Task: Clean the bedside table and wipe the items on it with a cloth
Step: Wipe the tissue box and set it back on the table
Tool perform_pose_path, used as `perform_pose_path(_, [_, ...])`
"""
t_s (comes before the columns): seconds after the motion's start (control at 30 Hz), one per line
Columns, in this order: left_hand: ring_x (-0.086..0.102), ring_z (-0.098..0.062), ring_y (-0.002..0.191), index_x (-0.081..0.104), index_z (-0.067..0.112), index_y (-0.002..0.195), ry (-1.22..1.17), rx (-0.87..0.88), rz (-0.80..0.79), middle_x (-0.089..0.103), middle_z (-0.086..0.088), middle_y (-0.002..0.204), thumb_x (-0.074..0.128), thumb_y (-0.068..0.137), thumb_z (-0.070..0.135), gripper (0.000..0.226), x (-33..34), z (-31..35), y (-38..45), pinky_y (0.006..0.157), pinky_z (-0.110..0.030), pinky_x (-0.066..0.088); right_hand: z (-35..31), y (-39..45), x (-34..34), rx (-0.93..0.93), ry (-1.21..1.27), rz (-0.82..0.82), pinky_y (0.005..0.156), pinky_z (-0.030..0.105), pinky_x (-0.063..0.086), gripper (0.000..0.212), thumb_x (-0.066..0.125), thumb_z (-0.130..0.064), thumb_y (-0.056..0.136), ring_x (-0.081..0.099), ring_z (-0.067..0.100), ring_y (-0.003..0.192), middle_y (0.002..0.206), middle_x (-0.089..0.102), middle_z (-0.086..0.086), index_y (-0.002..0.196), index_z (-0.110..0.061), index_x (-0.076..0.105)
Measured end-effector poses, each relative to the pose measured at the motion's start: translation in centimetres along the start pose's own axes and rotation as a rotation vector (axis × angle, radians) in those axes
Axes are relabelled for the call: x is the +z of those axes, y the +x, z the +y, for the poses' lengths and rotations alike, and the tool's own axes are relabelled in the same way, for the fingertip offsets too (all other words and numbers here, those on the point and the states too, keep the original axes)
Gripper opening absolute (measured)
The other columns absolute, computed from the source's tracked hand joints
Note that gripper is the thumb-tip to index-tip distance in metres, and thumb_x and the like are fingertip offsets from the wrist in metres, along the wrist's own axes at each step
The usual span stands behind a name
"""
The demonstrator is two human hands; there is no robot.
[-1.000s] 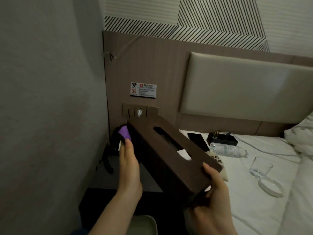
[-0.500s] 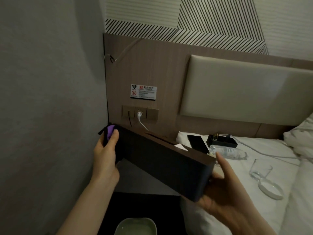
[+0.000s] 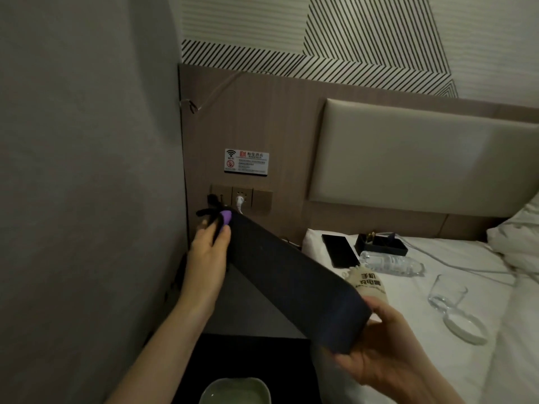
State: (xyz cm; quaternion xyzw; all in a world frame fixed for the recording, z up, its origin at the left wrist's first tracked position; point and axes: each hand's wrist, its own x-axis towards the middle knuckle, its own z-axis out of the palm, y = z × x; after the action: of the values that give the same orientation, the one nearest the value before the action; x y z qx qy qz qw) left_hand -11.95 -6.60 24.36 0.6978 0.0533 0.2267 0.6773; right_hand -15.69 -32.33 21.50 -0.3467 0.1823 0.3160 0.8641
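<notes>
The tissue box [image 3: 294, 282] was held tilted in the air above the bench [image 3: 250, 310], its underside turned toward the camera. The left hand [image 3: 208, 252] pinched a purple and black cloth [image 3: 223, 218] against the box's far end, while the right hand [image 3: 388, 354] cupped the near end, fingers curled under it. Pressing hard with the cloth could likely push the box out of that loose right-hand hold onto the bowl [image 3: 234, 392] below.

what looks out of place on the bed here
A drinking glass lies tipped on its side on the white sheet, beside a round white dish. A water bottle also lies flat near a phone.
</notes>
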Motion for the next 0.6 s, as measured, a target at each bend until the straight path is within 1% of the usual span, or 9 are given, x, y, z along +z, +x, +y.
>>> perform_pose_path(0.07, [0.018, -0.014, 0.145, 0.044, 0.025, 0.142, 0.159, 0.086, -0.072, 0.026, 0.007, 0.156, 0.044, 0.101, 0.029, 0.041, 0.6, 0.3, -0.7, 0.120, -0.037, 0.014, -0.3, -0.2, 0.1, 0.001, 0.033, 0.010, 0.084, 0.064, 0.043, 0.060, 0.078, -0.013, 0.056, 0.061, 0.054, 0.102, 0.113, 0.066, 0.027, 0.114, -0.011, 0.064])
perform_pose_path(0.13, [0.017, -0.001, 0.140, 0.043, 0.025, 0.141, 0.206, 0.166, -0.157, 0.026, 0.016, 0.150, 0.047, 0.099, 0.025, 0.042, 1.7, 0.9, -2.2, 0.111, -0.011, 0.011, -0.4, 0.0, 0.5, -0.013, 0.046, 0.029, 0.087, 0.064, 0.046, 0.062, 0.080, -0.014, 0.055, 0.061, 0.054, 0.102, 0.112, 0.066, 0.028, 0.114, -0.011, 0.062])
perform_pose_path(0.17, [0.020, 0.007, 0.134, 0.046, 0.030, 0.138, 0.196, 0.194, -0.207, 0.028, 0.023, 0.142, 0.049, 0.099, 0.024, 0.040, 2.4, 1.1, -3.3, 0.102, 0.000, 0.013, -0.2, 0.2, 0.7, -0.030, 0.049, 0.050, 0.093, 0.061, 0.046, 0.061, 0.079, -0.015, 0.056, 0.063, 0.052, 0.101, 0.111, 0.067, 0.028, 0.114, -0.010, 0.062])
perform_pose_path(0.23, [0.023, 0.020, 0.126, 0.050, 0.060, 0.114, 0.179, 0.248, -0.314, 0.029, 0.041, 0.131, 0.051, 0.097, 0.030, 0.035, 3.7, 1.6, -6.1, 0.092, 0.008, 0.016, 0.2, 0.9, 1.1, -0.075, 0.054, 0.105, 0.095, 0.058, 0.046, 0.053, 0.072, -0.020, 0.062, 0.067, 0.048, 0.093, 0.107, 0.070, 0.025, 0.113, -0.007, 0.064])
perform_pose_path(0.3, [0.020, 0.027, 0.126, 0.042, 0.080, 0.094, 0.235, 0.334, -0.390, 0.029, 0.060, 0.117, 0.046, 0.093, 0.043, 0.036, 4.6, 1.6, -8.3, 0.097, 0.002, 0.017, 0.5, 1.4, 1.1, -0.106, 0.060, 0.161, 0.077, 0.060, 0.051, 0.048, 0.066, -0.024, 0.065, 0.070, 0.045, 0.079, 0.097, 0.072, 0.024, 0.110, -0.007, 0.064])
perform_pose_path(0.43, [0.004, 0.020, 0.136, 0.021, 0.083, 0.114, 0.452, 0.534, -0.379, 0.003, 0.059, 0.133, 0.034, 0.091, 0.048, 0.044, 4.9, 0.8, -9.6, 0.109, -0.018, 0.016, 0.8, 1.4, 1.0, -0.113, 0.071, 0.176, 0.072, 0.059, 0.053, 0.045, 0.068, -0.025, 0.068, 0.069, 0.046, 0.079, 0.096, 0.071, 0.027, 0.108, -0.005, 0.064])
perform_pose_path(0.47, [0.005, 0.019, 0.136, 0.020, 0.082, 0.117, 0.415, 0.503, -0.359, 0.006, 0.056, 0.136, 0.034, 0.091, 0.048, 0.045, 4.7, 0.9, -9.1, 0.109, -0.018, 0.017, 0.8, 1.3, 1.1, -0.112, 0.065, 0.162, 0.066, 0.060, 0.054, 0.044, 0.068, -0.025, 0.067, 0.070, 0.046, 0.076, 0.093, 0.071, 0.026, 0.105, -0.005, 0.065])
perform_pose_path(0.53, [0.020, 0.011, 0.138, 0.030, 0.075, 0.124, 0.223, 0.308, -0.327, 0.026, 0.040, 0.144, 0.037, 0.097, 0.043, 0.043, 4.1, 1.2, -7.4, 0.113, -0.024, 0.025, 0.7, 0.7, 1.4, -0.116, 0.043, 0.128, 0.053, 0.059, 0.056, 0.040, 0.070, -0.021, 0.063, 0.069, 0.046, 0.071, 0.088, 0.071, 0.024, 0.100, -0.006, 0.065])
perform_pose_path(0.6, [0.038, -0.001, 0.133, 0.044, 0.061, 0.126, 0.015, 0.046, -0.301, 0.045, 0.020, 0.142, 0.042, 0.101, 0.034, 0.038, 3.4, 1.6, -5.6, 0.114, -0.032, 0.030, 0.7, 0.0, 1.8, -0.144, 0.014, 0.131, 0.054, 0.055, 0.056, 0.049, 0.077, -0.013, 0.054, 0.068, 0.049, 0.073, 0.094, 0.068, 0.022, 0.101, -0.008, 0.066])
